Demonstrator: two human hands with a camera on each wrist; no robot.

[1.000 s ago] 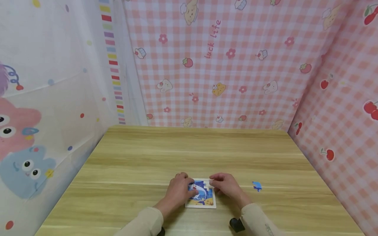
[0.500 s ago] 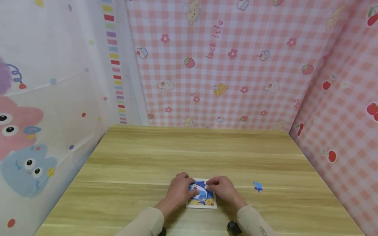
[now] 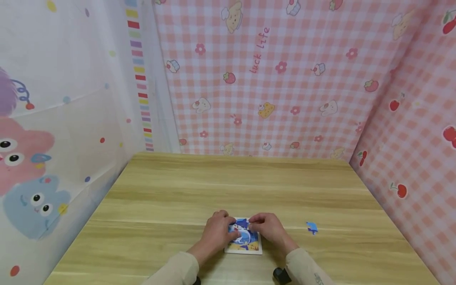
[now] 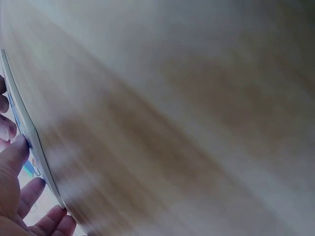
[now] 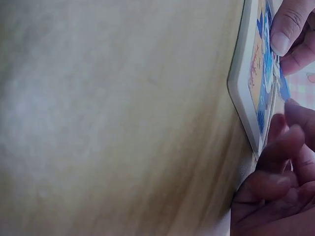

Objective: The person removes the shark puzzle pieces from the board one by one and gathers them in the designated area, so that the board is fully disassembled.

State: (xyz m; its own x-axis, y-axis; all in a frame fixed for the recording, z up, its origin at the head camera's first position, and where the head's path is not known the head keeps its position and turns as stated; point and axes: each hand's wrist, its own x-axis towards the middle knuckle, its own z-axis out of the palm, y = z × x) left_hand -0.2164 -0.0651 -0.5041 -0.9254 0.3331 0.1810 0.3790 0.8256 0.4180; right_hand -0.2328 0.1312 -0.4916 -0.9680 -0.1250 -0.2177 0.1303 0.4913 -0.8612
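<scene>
A small jigsaw puzzle [image 3: 244,247] in a white frame lies on the table, its picture showing a blue and white sea animal over yellow sand. My left hand [image 3: 215,231] holds its left side, with the thumb on the picture and the other fingers along the frame's upper left. At its upper right, my right hand [image 3: 268,227] pinches a blue puzzle piece [image 5: 284,89], tilted above the board in the right wrist view. The fingers mostly cover this piece in the head view. A loose blue puzzle piece [image 3: 312,227] lies on the table to the right.
The wood-grain table [image 3: 171,190] reaches back to a pink checked cloth [image 3: 303,87]. Patterned cloths also hang at the left and right sides. A black object [image 3: 281,275] shows at the right wrist.
My right hand has moved left from the puzzle's right edge onto its upper right part, bringing the pinched piece over the board. The left hand has stayed on the puzzle.
</scene>
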